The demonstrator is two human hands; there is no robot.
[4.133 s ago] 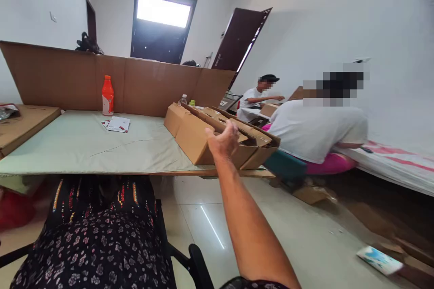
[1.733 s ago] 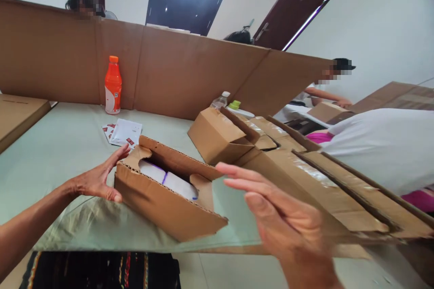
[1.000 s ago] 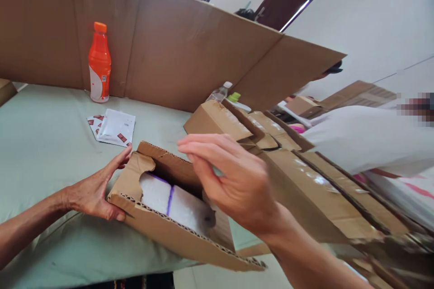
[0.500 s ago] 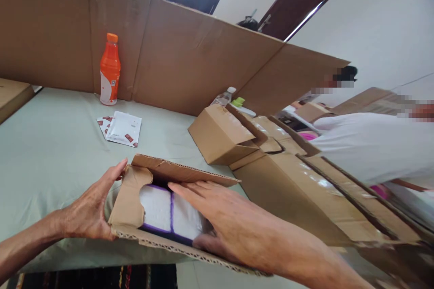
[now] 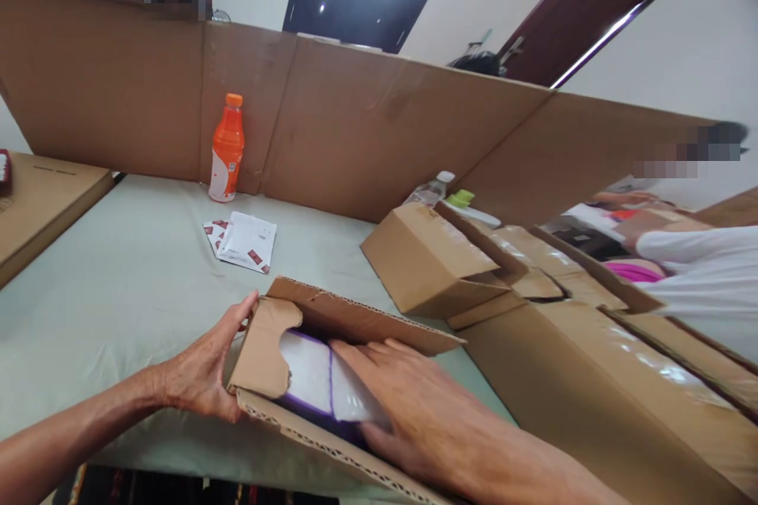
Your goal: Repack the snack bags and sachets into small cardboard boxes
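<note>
A small torn-open cardboard box lies on the green-covered table at the near edge. Inside it are white packs with purple edges. My left hand holds the box's left end, thumb along the torn flap. My right hand reaches into the box with its fingers laid flat on the white packs, thumb at their near side.
An orange drink bottle stands against a tall cardboard screen. White sachets lie in front of it. Larger cardboard boxes crowd the right. A flat carton sits at the left. A person in white works at far right.
My right hand left the big boxes on the right and went into the small box, now resting on the white packs. The left hand keeps holding the box's left end.
</note>
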